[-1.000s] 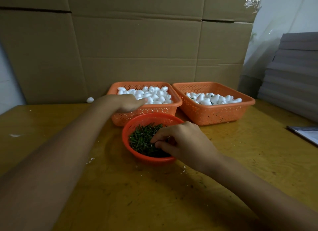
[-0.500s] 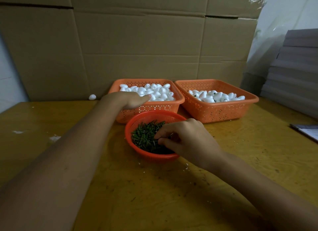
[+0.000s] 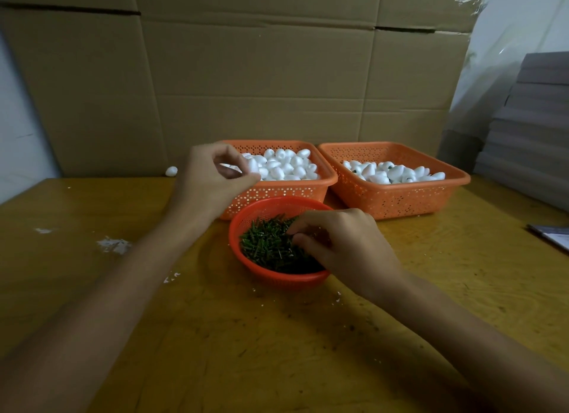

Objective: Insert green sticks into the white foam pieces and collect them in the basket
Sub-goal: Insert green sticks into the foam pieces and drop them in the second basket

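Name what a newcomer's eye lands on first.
The left orange basket and the right orange basket stand side by side at the back, both holding white foam pieces. In front, a round red basket of green sticks has the right hand in it; the left hand hovers at the left basket's corner.

Right hand (image 3: pixel 345 243) among green sticks (image 3: pixel 264 248)

A yellow-brown wooden table (image 3: pixel 277 351) fills the foreground, its top scuffed and grainy. White crumbs (image 3: pixel 114 245) lie in a patch on its left part, with finer specks (image 3: pixel 171 277) nearer the middle. Flattened cardboard (image 3: pixel 246 89) stands upright along the far edge. At the right, a stack of grey boards (image 3: pixel 529 129) rises behind clear plastic film (image 3: pixel 492 58). A dark-edged booklet (image 3: pixel 551 237) lies at the table's right edge.
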